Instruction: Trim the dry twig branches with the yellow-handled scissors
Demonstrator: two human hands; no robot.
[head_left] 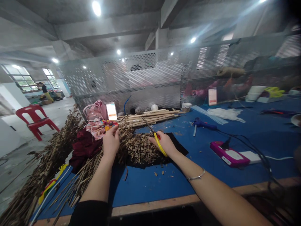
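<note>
My right hand (164, 144) is closed on a pair of scissors with yellow-and-red handles (160, 146); the blades point up and away to the left. Under and beside it lies a heap of dried, curled plant pieces (141, 149) on a black cloth (179, 145). My left hand (111, 142) is closed at the left of the heap, above a bundle of dried stalks (86, 175). Whatever sits between its fingers is too small to make out. A patterned pink cloth (97, 128) lies just behind the left hand, with a dark red cloth (83, 146) beside it.
On the blue table (145, 188) are wooden sticks (152, 117), a blue glue gun (204, 124), a magenta power strip (229, 154) with cables, and white gloves (227, 114). Large dried plants (50, 150) lean at the left edge. A perforated metal screen (141, 84) stands behind.
</note>
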